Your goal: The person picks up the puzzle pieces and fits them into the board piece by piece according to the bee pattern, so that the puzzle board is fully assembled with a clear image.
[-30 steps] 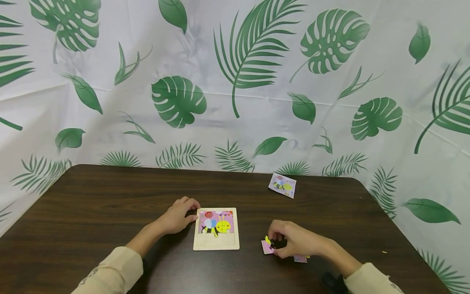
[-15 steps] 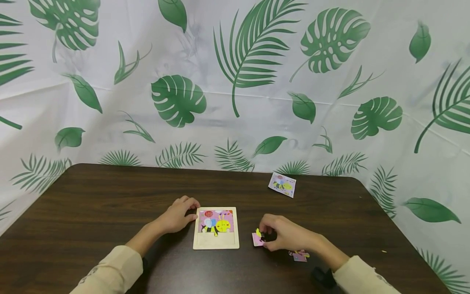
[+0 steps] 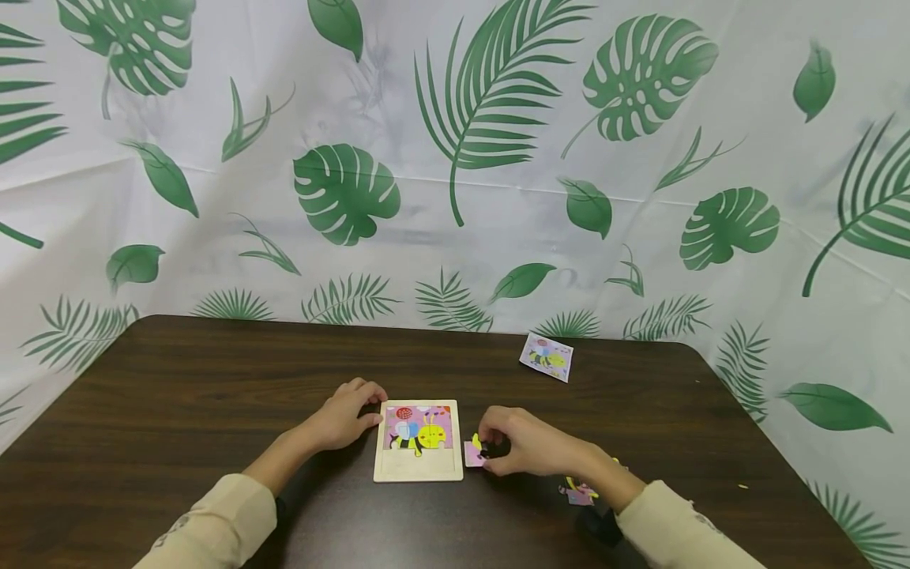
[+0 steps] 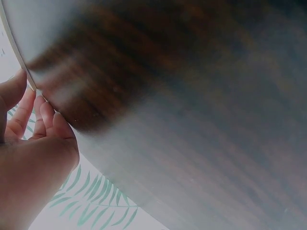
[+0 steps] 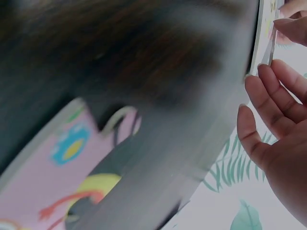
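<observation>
The wooden puzzle tray (image 3: 418, 468) lies mid-table in the head view. Picture pieces with a yellow bee (image 3: 430, 435) fill its upper part, and bare wood shows below. My left hand (image 3: 344, 416) holds the tray at its left edge, thumb and forefinger near the upper left corner; the left wrist view shows the fingertips at the rim. Just right of the tray, my right hand (image 3: 529, 442) pinches a pink and yellow puzzle piece (image 3: 472, 454) between thumb and fingers. Those fingers hide part of it. In the right wrist view, the piece is seen nearly edge-on.
Loose pink puzzle pieces (image 3: 578, 493) lie beside the right forearm, which partly covers them; one loose piece (image 5: 36, 179) looms large in the right wrist view. A bee picture card (image 3: 547, 358) lies near the table's back edge. A leaf-print cloth (image 3: 490, 237) hangs behind.
My right hand has carried its puzzle piece leftward and slightly away from me, up to the tray's right side. Loose pieces beneath the hand have come into view. The left hand stays put.
</observation>
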### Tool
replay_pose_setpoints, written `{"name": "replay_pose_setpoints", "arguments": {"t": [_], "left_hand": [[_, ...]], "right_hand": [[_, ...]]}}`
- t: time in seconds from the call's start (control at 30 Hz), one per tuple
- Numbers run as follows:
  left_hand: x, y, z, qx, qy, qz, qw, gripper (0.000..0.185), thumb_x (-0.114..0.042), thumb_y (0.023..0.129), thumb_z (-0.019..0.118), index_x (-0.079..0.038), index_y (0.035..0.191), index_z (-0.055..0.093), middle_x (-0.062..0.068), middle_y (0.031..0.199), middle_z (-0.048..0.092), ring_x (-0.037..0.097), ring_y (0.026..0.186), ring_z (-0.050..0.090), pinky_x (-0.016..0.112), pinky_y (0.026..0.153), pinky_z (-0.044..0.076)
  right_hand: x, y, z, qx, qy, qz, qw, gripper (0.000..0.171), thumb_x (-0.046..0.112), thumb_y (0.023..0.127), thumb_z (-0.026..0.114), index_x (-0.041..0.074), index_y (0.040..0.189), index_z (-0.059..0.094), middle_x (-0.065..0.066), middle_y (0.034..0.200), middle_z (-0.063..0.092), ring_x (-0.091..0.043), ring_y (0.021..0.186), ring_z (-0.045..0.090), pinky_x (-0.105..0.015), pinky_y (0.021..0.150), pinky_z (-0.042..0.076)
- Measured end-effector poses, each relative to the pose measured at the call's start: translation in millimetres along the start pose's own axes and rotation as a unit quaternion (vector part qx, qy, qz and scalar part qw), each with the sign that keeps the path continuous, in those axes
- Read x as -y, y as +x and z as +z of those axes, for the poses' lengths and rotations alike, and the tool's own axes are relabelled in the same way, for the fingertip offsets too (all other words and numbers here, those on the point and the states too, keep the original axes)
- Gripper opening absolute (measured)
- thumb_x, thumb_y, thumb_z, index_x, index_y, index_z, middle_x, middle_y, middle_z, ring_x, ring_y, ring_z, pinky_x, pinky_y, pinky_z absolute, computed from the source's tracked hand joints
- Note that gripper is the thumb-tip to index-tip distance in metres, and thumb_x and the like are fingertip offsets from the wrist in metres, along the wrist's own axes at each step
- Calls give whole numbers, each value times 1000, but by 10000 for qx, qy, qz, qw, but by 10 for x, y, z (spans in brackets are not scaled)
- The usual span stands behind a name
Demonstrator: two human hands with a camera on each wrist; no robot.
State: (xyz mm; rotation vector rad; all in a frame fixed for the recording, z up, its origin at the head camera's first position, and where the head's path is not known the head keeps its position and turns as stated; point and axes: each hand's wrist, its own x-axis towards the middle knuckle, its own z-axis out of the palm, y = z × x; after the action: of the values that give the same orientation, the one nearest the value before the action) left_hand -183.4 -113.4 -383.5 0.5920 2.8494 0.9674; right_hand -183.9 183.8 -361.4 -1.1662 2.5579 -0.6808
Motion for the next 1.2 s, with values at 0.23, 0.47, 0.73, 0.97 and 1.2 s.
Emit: {"name": "replay_pose_setpoints", "arguments": {"t": [0.23, 0.47, 0.73, 0.97, 1.2], "left_hand": [[8, 1, 1, -1, 14, 4, 10000, 19, -8, 86, 61, -6, 104, 55, 7, 96, 49, 27, 95, 45, 48, 85, 37], [14, 1, 7, -16, 21, 17, 10000, 19, -8, 86, 61, -6, 104, 55, 7, 96, 49, 27, 96, 45, 48, 84, 37], [35, 9, 13, -67, 26, 183, 9998, 17, -7, 87, 60, -5, 104, 55, 7, 97, 49, 28, 95, 45, 48, 82, 37], [44, 12, 9, -102, 60, 249, 9996, 17, -6, 87, 60, -5, 103, 55, 7, 96, 49, 29, 95, 45, 48, 81, 37], [48, 15, 8, -104, 35, 246, 9996, 17, -6, 86, 61, -5, 103, 55, 7, 96, 49, 28, 95, 46, 48, 82, 37]], "right_hand": [[83, 132, 41, 67, -70, 8, 10000, 23, 16, 77, 72, 9, 94, 57, 5, 88, 52, -10, 79, 49, -22, 72, 44], [154, 271, 105, 89, -80, -83, 9999, 23, 16, 77, 72, 8, 93, 58, 4, 87, 52, -9, 78, 48, -20, 70, 43], [260, 417, 164, 217, -28, -159, 9996, 21, 16, 77, 72, 8, 90, 58, 4, 83, 51, -11, 73, 48, -18, 63, 40], [337, 535, 196, 122, -36, -134, 9998, 22, 16, 76, 73, 7, 90, 58, 2, 81, 52, -11, 71, 47, -17, 61, 39], [399, 619, 213, 116, -65, -133, 9998, 24, 16, 76, 73, 6, 92, 59, 2, 84, 53, -10, 72, 46, -17, 62, 40]]}}
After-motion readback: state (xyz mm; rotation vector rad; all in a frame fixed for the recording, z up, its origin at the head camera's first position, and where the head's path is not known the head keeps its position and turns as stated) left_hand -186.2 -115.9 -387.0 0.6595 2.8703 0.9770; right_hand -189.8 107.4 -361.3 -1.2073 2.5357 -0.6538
